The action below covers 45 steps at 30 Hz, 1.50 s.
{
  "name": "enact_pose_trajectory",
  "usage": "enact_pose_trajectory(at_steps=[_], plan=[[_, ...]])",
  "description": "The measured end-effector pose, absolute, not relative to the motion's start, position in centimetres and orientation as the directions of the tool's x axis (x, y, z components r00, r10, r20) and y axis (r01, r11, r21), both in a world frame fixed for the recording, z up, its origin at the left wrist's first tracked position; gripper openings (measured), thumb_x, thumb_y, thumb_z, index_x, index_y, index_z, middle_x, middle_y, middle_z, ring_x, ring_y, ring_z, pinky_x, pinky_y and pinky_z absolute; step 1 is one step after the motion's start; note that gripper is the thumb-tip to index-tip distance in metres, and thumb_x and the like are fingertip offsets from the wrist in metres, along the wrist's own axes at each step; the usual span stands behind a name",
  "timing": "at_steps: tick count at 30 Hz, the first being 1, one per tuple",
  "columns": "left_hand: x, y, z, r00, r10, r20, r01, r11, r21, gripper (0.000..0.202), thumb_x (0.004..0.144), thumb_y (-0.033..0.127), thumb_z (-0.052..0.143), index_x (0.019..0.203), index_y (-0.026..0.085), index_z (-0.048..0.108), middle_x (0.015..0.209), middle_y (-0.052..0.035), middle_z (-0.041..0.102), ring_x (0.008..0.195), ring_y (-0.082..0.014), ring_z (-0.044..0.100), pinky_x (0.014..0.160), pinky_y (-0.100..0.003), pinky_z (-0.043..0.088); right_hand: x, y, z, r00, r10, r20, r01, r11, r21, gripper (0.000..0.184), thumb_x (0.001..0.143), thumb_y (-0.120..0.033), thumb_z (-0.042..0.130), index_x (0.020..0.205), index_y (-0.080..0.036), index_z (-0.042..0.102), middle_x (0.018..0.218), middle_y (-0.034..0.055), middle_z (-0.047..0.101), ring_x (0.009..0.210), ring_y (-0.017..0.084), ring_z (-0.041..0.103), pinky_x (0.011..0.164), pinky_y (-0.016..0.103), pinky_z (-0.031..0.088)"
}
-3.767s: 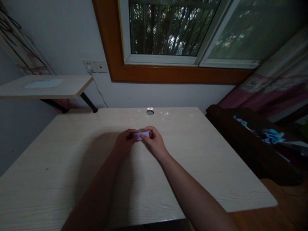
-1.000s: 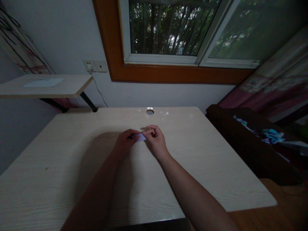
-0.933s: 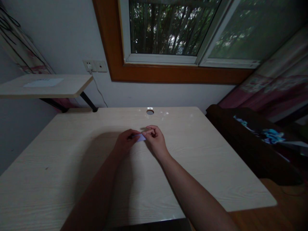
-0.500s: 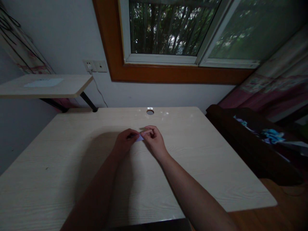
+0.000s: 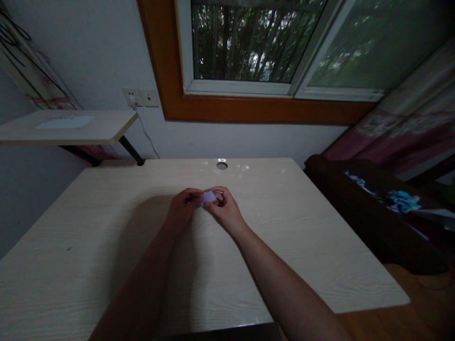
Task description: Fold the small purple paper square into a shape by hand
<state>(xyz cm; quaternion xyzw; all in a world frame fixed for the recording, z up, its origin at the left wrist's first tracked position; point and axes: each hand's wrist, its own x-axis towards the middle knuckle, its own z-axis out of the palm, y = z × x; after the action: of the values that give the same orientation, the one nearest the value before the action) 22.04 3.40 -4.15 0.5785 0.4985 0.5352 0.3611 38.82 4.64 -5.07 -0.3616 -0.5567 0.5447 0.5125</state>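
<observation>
Paper (image 5: 208, 197) (pinched): left hand (image 5: 183, 208), right hand (image 5: 223, 212)

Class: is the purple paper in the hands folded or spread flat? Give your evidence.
Folded, apparently: the paper is a small piece pinched between left hand and right hand; creases too dim to see.

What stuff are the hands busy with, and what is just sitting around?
In use: small pale purple folded paper, pinched between left hand and right hand; light wooden desk beneath.
Lying about: white sheet on pale side shelf; white wall sockets; blue patterned cloth.
</observation>
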Motion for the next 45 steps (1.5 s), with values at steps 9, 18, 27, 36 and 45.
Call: enact_pose_trajectory(at_steps=[9, 18, 27, 36, 45], plan=[[22.0, 3.4, -4.4, -0.028, 0.971, 0.238, 0.133, -0.233, 0.963, 0.028, 0.076, 0.035, 0.071, 0.100, 0.019, 0.069, 0.086, -0.0029, 0.067, 0.075, -0.0146, 0.063, 0.068, -0.025, 0.051, 38.9, 4.8, -5.1, -0.139, 0.960, 0.244, -0.155, 0.222, -0.963, 0.040, 0.074, -0.029, 0.074, 0.109, -0.026, 0.055, 0.074, -0.0051, 0.062, 0.064, 0.012, 0.056, 0.063, 0.025, 0.044], [22.0, 3.5, -4.4, -0.018, 0.972, 0.235, 0.060, -0.234, 0.970, 0.038, 0.074, 0.032, 0.074, 0.109, 0.021, 0.063, 0.079, 0.0004, 0.062, 0.071, -0.0127, 0.060, 0.066, -0.024, 0.049, 38.9, 4.9, -4.9, -0.093, 0.969, 0.228, -0.213, 0.204, -0.956, 0.044, 0.071, -0.029, 0.077, 0.108, -0.027, 0.053, 0.075, -0.0050, 0.066, 0.065, 0.014, 0.059, 0.066, 0.027, 0.047], [22.1, 3.2, -3.4, -0.040, 0.974, 0.222, 0.012, -0.221, 0.975, 0.044, 0.074, 0.032, 0.075, 0.114, 0.020, 0.059, 0.073, 0.0036, 0.059, 0.066, -0.0110, 0.057, 0.063, -0.023, 0.046, 39.0, 4.7, -4.1, -0.065, 0.981, 0.183, -0.243, 0.162, -0.956, 0.046, 0.070, -0.029, 0.078, 0.107, -0.026, 0.050, 0.074, -0.0043, 0.070, 0.069, 0.016, 0.064, 0.071, 0.030, 0.048], [22.2, 3.1, -3.2, -0.046, 0.975, 0.219, 0.008, -0.219, 0.976, 0.044, 0.074, 0.028, 0.075, 0.114, 0.019, 0.060, 0.072, 0.0037, 0.058, 0.065, -0.0105, 0.056, 0.063, -0.021, 0.046, 38.9, 4.6, -4.2, -0.044, 0.984, 0.172, -0.244, 0.156, -0.957, 0.047, 0.069, -0.029, 0.079, 0.106, -0.025, 0.049, 0.074, -0.0046, 0.071, 0.068, 0.016, 0.064, 0.072, 0.030, 0.048], [22.1, 3.2, -3.4, -0.059, 0.974, 0.217, -0.033, -0.219, 0.975, 0.042, 0.074, 0.027, 0.076, 0.113, 0.020, 0.062, 0.071, 0.0034, 0.059, 0.064, -0.0108, 0.055, 0.062, -0.022, 0.046, 38.8, 4.8, -4.9, -0.129, 0.974, 0.188, -0.248, 0.152, -0.957, 0.048, 0.069, -0.028, 0.080, 0.109, -0.026, 0.052, 0.077, -0.0047, 0.068, 0.067, 0.014, 0.062, 0.067, 0.028, 0.048]])
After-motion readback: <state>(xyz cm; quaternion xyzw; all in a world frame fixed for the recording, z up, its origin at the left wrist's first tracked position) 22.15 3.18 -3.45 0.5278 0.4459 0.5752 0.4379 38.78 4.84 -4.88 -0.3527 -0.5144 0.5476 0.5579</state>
